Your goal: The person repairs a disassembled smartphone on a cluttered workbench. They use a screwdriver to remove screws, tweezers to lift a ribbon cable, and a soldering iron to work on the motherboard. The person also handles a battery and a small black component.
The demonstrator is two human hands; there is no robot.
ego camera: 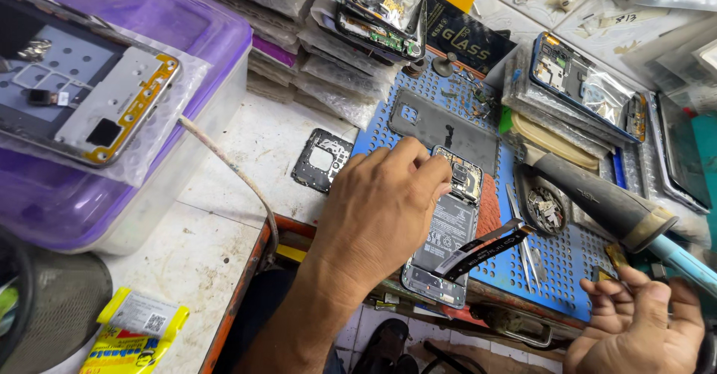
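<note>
Backless phone (448, 239), battery exposed, gripped by left hand (381, 209); right hand (642, 325) open

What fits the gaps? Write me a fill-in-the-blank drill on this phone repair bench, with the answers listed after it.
1. The left hand rests on an opened ____ lying on the perforated blue mat.
2. The big storage tub at the left has a ____ lid.
3. The right hand is held ____, palm up, gripping nothing.
4. A loose black ribbon cable lies across the phone's ____ end.

Answers: phone; purple; open; lower
</note>
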